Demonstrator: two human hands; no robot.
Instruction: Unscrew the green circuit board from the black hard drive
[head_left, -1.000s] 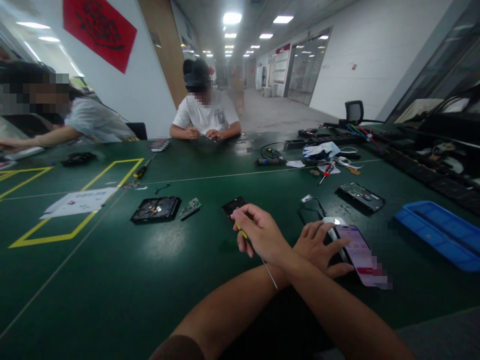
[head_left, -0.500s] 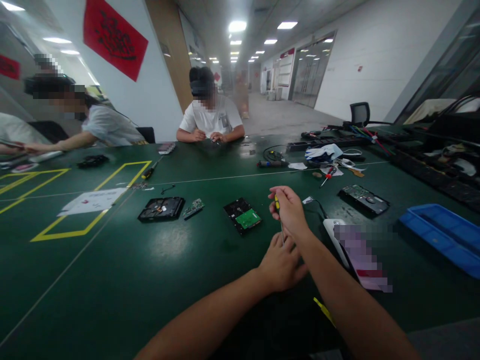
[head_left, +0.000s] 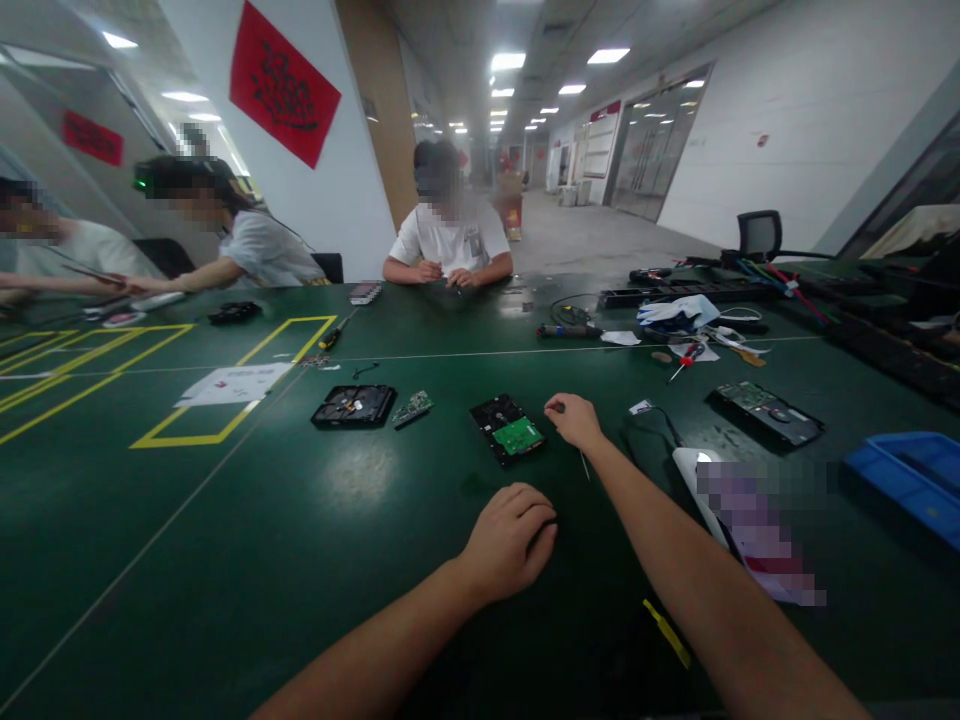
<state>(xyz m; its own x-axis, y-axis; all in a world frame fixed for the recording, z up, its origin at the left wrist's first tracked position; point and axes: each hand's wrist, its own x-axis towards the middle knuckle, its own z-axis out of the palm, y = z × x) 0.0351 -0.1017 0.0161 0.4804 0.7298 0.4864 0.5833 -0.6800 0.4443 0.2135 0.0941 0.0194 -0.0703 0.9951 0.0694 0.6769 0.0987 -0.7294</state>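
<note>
My right hand is closed, fingertips pinched, just right of a hard drive that lies flat with its green circuit board showing. From under this hand the thin metal shaft of a screwdriver points down; the handle is hidden in the palm. My left hand is curled over the table nearer to me, below the drive and apart from it. Its fingertips are turned under, so whatever they may hold cannot be seen.
An opened drive and a loose circuit board lie to the left. Rightward are another hard drive, a phone-like device with a cable, a blue tray and a red screwdriver. People sit across the table.
My hands have come apart: the right moved up toward the drive with the screwdriver, whose yellow handle no longer shows. The left drew back toward me, off the shaft. The view shifted slightly.
</note>
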